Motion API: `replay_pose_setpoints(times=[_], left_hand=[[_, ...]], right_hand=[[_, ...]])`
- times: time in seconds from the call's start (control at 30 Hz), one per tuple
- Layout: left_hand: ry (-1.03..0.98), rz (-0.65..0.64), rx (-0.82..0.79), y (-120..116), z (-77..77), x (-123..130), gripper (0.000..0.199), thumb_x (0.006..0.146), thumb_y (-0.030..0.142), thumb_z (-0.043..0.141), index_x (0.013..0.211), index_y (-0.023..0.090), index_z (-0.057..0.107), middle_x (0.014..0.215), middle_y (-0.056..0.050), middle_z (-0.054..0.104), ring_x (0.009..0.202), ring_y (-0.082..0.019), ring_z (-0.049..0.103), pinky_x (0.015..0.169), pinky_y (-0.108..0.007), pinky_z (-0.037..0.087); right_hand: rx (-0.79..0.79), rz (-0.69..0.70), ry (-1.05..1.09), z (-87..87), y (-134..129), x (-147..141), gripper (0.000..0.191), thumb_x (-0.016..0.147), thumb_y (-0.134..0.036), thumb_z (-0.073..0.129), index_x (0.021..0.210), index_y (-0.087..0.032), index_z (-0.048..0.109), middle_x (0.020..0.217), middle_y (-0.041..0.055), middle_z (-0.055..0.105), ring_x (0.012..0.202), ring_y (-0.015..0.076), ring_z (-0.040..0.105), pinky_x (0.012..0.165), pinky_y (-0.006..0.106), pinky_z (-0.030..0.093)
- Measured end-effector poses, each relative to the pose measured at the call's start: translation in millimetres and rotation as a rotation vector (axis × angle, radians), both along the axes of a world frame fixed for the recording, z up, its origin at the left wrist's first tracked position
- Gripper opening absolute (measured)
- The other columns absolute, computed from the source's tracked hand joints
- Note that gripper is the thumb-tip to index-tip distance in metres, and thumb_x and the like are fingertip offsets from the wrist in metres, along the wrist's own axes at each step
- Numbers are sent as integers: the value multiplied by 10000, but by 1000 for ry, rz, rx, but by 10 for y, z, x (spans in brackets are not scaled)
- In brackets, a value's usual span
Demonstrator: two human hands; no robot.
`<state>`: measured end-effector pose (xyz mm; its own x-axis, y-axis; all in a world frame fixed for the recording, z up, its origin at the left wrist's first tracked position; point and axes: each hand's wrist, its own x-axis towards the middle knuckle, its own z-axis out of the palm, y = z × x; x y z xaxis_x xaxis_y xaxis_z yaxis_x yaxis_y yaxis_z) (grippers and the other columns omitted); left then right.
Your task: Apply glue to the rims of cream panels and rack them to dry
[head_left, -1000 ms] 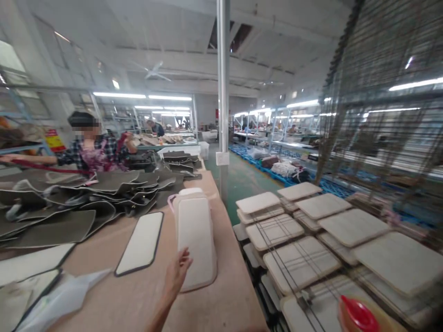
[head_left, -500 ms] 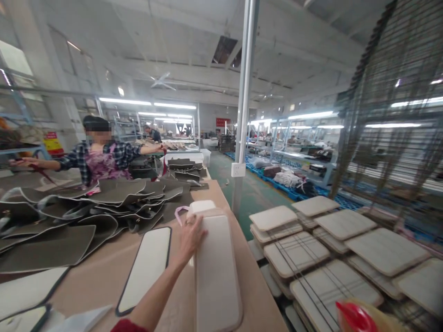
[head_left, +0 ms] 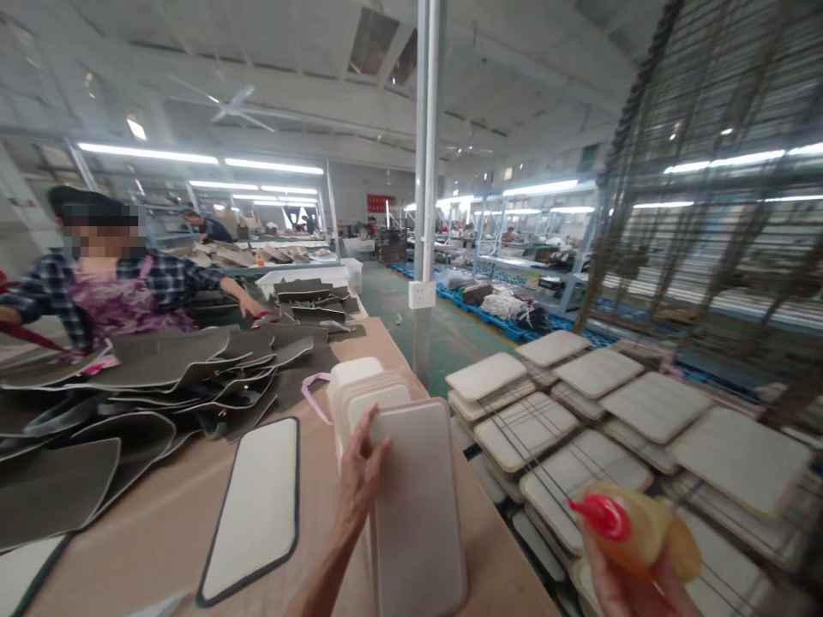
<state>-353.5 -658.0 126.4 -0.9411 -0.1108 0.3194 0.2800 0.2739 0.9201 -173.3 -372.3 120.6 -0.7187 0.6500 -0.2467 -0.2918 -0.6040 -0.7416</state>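
My left hand (head_left: pixel 365 467) rests on the upper left edge of a pale rounded panel (head_left: pixel 419 506), its thumb on the face and fingers at the edge. That panel tops a stack of similar panels (head_left: pixel 369 387), fanned out behind it. In my right hand (head_left: pixel 633 578), at the lower right, is a squeeze bottle (head_left: pixel 649 531) with a red cap and yellowish contents, its nozzle tilted left. A single cream panel with a dark border (head_left: pixel 254 510) lies flat on the brown table (head_left: pixel 160 548), left of my left hand.
Dark grey sheets (head_left: pixel 147 428) are heaped on the left. Behind them stands a person (head_left: pixel 116 291) with arms spread. A metal post (head_left: pixel 428 171) rises ahead. Racks of pale panels (head_left: pixel 579 454) stand on the right, near the bottle. A pink strap (head_left: pixel 314 396) lies by the stack.
The top panel has shifted toward me and right, baring more panels behind it. My right hand and the bottle have risen into fuller view. The camera view has turned, and the person's arm has lowered.
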Motion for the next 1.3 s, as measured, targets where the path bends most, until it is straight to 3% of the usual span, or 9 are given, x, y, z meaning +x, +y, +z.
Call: replay_pose_setpoints(times=[0.1, 0.2, 0.37, 0.5, 0.6, 0.7, 0.87, 1.0, 1.3], left_hand=[[-117, 60, 173, 235, 19, 343, 659, 795, 463, 572, 1357, 147, 432, 932, -59, 674, 791, -212, 624, 685, -291, 496], [-89, -42, 215, 394, 161, 524, 502, 783, 461, 559, 1164, 138, 605, 1037, -79, 692, 967, -243, 625, 817, -303, 493], [-67, -526, -105, 554, 703, 661, 407, 704, 357, 653, 1058, 166, 713, 1010, -61, 731, 950, -266, 646, 813, -308, 506], [-228, -995, -279, 705, 1142, 833, 387, 761, 300, 629, 1112, 155, 705, 890, -41, 745, 788, -215, 670, 668, -244, 513], [-306, -1278, -372, 844, 1376, 978, 364, 782, 251, 612, 1122, 159, 702, 932, -38, 742, 825, -210, 671, 687, -229, 507], [-337, -1410, -435, 966, 1536, 1107, 361, 773, 223, 608, 1114, 155, 707, 983, -47, 739, 900, -236, 669, 748, -261, 514], [-405, -1468, -461, 1081, 1688, 1263, 328, 689, 170, 659, 1003, 196, 751, 996, -23, 744, 992, -255, 653, 864, -322, 494], [-397, -1523, -519, 1147, 1775, 1348, 288, 666, 147, 681, 938, 195, 765, 956, -26, 752, 981, -276, 657, 911, -369, 468], [-308, -1741, -688, 1271, 1784, 1291, 382, 724, 231, 730, 1079, 91, 704, 1083, -91, 715, 1012, -239, 645, 878, -256, 470]], right_hand=[[-137, -128, 33, 112, -41, 75, 334, 738, -467, 673, 938, -202, 711, 948, 98, 738, 870, 242, 708, 688, 328, 622], [-152, -186, 96, 240, -63, 172, 359, 719, -438, 717, 993, -207, 701, 939, 75, 745, 810, 216, 716, 634, 286, 619], [-44, -235, 240, 613, 123, 305, 377, 679, -396, 763, 1000, -211, 693, 967, 56, 740, 851, 213, 702, 798, 359, 590], [271, -217, 392, 1049, 349, 399, 480, 573, -426, 826, 996, -248, 688, 1029, 49, 726, 1054, 257, 638, 1027, 455, 436], [419, -110, 449, 1316, 476, 482, 492, 470, -393, 869, 911, -259, 699, 958, 28, 738, 1026, 274, 647, 1022, 480, 430], [471, 5, 456, 1469, 539, 567, 523, 392, -322, 889, 875, -269, 693, 839, 1, 742, 856, 264, 692, 957, 501, 476], [492, 141, 437, 1535, 560, 677, 577, 368, -266, 885, 905, -283, 675, 674, -45, 708, 680, 223, 679, 888, 509, 506], [491, 175, 453, 1531, 579, 724, 623, 367, -246, 883, 949, -292, 665, 787, -42, 720, 703, 205, 677, 885, 485, 511], [544, 312, 387, 1470, 682, 761, 595, 390, -318, 904, 938, -328, 672, 846, -37, 732, 779, 252, 699, 783, 431, 576]])
